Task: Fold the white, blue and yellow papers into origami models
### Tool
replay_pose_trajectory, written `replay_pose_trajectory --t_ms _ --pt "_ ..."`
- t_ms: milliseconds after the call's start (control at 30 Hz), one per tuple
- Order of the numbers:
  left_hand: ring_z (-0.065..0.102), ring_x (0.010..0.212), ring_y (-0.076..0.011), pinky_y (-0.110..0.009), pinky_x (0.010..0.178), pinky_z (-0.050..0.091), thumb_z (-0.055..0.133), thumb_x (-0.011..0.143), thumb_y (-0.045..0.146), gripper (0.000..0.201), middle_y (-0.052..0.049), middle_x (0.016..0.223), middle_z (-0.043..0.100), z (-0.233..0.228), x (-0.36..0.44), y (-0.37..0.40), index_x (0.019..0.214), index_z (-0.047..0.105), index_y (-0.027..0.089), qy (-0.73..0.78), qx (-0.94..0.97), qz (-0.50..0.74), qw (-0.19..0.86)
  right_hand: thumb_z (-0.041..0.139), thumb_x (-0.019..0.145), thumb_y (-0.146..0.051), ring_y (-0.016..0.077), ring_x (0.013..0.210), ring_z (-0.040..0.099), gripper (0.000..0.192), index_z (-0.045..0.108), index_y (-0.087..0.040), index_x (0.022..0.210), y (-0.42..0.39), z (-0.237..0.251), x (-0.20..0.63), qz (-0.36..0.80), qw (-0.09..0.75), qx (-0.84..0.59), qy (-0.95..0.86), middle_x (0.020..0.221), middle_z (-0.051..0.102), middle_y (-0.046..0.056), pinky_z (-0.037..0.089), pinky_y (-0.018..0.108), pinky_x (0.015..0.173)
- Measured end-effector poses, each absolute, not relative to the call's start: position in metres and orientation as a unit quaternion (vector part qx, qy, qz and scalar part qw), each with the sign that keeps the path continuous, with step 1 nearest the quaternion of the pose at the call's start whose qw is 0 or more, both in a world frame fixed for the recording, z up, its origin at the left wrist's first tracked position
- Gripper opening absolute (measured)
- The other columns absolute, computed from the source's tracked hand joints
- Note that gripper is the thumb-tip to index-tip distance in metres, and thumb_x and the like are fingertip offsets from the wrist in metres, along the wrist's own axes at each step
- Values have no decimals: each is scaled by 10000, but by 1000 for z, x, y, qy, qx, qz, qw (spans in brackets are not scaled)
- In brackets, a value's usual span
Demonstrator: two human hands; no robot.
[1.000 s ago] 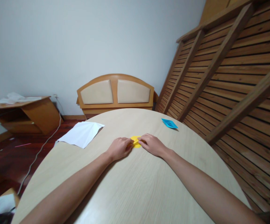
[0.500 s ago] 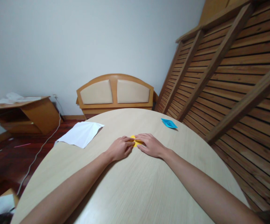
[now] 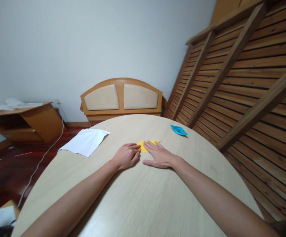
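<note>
A small yellow folded paper point(image 3: 145, 144) lies flat on the round pale wooden table point(image 3: 143, 197), partly covered by both hands. My left hand point(image 3: 127, 155) rests curled on the table with its fingertips on the paper's left edge. My right hand point(image 3: 159, 154) lies flat, fingers spread, pressing down on the paper's right part. A blue folded paper shape point(image 3: 179, 130) sits further back to the right, apart from both hands.
A white sheet of paper point(image 3: 86, 141) lies at the table's left edge. Behind the table stands a wooden headboard point(image 3: 121, 97). A slatted wooden frame point(image 3: 244, 75) leans on the right. A low wooden cabinet point(image 3: 24, 120) and a cable are on the left floor.
My right hand has flattened and spread its fingers over the yellow paper, which now shows wider and flatter. My left hand has barely moved.
</note>
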State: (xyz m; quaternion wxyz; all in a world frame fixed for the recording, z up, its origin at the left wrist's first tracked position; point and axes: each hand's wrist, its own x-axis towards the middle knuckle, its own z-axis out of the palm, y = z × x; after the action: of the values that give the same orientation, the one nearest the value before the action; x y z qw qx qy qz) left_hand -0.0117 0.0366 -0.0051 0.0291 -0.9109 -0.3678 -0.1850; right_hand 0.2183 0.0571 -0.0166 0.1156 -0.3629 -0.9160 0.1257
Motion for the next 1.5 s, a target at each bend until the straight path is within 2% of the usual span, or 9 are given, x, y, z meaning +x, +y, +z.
replay_pose_trajectory --t_ms 100,167,300,467,600,767,1100,1300,1500 --pt "611 1170 -264 -441 1043 471 406 968 254 332 -73 1222 694 -3 -12 36 1023 729 200 -382 -904 -187 46 434 864 -754 334 1489 194 935 261 -147 1553 58 -16 219 115 114 -389 -907 1603 233 162 140 525 1203" --pt "616 1156 -270 -449 1031 478 404 970 258 336 -85 1211 697 -1 -12 36 1042 724 190 -395 -897 -191 56 426 859 -763 344 1486 196 949 272 -129 1548 58 -15 220 109 112 -405 -901 1600 239 172 134 540 1199" --pt "586 1220 -263 -461 1054 455 373 990 269 374 -114 1295 651 0 -12 34 1231 647 183 -381 -902 -195 46 452 869 -729 341 1468 255 895 324 -138 1529 56 -11 220 95 124 -403 -902 1580 304 173 143 552 1190" --pt "434 1386 -245 -482 1126 373 395 1000 308 433 -98 1494 476 -3 -12 33 1419 467 226 -341 -926 -161 -6 543 895 -551 312 1412 357 698 412 -211 1490 54 -6 220 83 144 -351 -922 1533 419 122 196 527 1172" --pt "480 1349 -221 -421 1104 406 407 999 294 378 -90 1429 549 -4 -12 34 1352 525 224 -338 -927 -160 -24 550 908 -403 293 1347 425 580 476 -206 1449 57 -6 221 90 170 -330 -924 1467 509 114 270 506 1136" --pt "507 1325 -230 -491 1137 344 461 984 340 363 -73 1399 581 -8 -14 35 1321 556 249 -376 -914 -154 -12 542 892 -238 255 1252 498 499 550 -222 1390 65 -7 229 102 195 -297 -929 1406 579 65 345 469 1104" --pt "552 1278 -225 -470 1093 400 472 982 336 351 -73 1382 597 -6 -13 34 1304 583 253 -379 -912 -155 -3 558 941 -272 228 1162 571 346 664 -232 1267 76 -10 239 132 228 -286 -921 1270 676 85 442 422 1037" --pt "639 1154 -243 -417 1014 486 507 962 309 317 -88 1298 658 -6 -13 36 1208 682 213 -389 -906 -168 6 562 941 -236 216 1097 594 295 704 -234 1200 74 -11 239 125 240 -286 -919 1194 709 75 478 389 983" --pt "674 1094 -207 -340 971 526 515 964 271 282 -59 1238 694 -10 -14 42 1158 714 227 -383 -903 -191 -22 568 933 -213 208 1046 624 259 715 -222 1146 74 -11 237 116 247 -293 -916 1098 722 81 498 358 944"
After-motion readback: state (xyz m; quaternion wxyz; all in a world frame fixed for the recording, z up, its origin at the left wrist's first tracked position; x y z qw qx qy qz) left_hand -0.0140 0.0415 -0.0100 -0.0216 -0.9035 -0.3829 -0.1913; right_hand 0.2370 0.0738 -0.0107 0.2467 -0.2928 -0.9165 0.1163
